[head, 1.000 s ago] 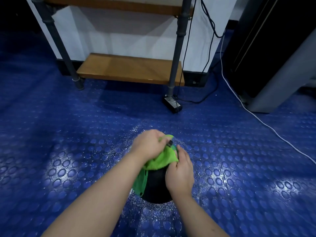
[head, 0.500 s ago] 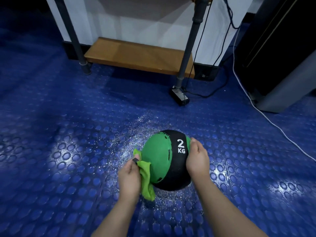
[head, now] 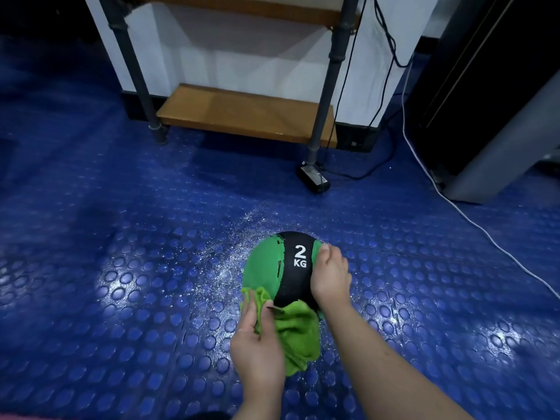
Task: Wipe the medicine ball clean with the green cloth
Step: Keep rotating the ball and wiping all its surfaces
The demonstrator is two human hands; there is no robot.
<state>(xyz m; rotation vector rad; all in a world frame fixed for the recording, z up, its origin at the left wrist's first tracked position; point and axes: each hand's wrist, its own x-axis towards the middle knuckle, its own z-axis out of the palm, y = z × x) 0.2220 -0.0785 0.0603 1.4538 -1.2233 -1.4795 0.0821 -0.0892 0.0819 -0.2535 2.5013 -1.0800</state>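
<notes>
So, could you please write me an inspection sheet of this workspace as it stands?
Surface: blue studded floor, pale specks scattered around the ball.
Job's things: medicine ball, green and black, marked 2 KG; green cloth against its near side.
Clutter: small black box by the shelf leg.
Grippers: left hand grips the cloth; right hand steadies the ball.
Cables: white cable; black cables.
Surroundings: wooden shelf, dark cabinet.

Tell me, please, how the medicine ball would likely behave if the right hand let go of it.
The medicine ball is round and sits on flat studded floor, so it could roll. Its "2 KG" marking suggests it is heavy for its size, so probably slowly. The right hand seems to steady it.
</notes>
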